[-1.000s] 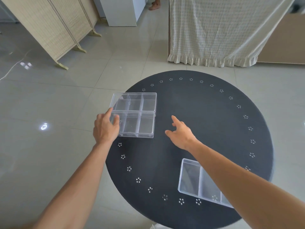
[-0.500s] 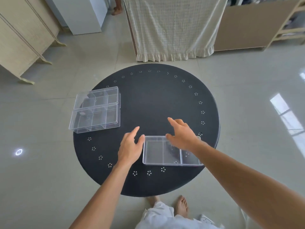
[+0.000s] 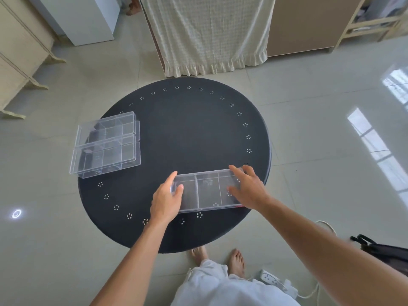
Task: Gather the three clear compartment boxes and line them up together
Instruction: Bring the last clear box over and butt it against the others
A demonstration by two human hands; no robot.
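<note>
Clasping the clear three-compartment plastic box [image 3: 207, 191] at both ends, left hand [image 3: 166, 200] and right hand [image 3: 248, 191] must next slide it leftward beside the two paired clear boxes [image 3: 106, 144].

clear glossy plastic box [image 3: 207, 192], matt black table [image 3: 187, 133]

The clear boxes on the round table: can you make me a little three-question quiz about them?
1. True or false: both hands touch the near box.
2. How many compartments does that near box show?
3. Where do the other two boxes sit? A) side by side at the left edge of the black table B) on the floor

Key: 1 true: left hand and right hand hold its two ends. 2 three. 3 A.
</note>
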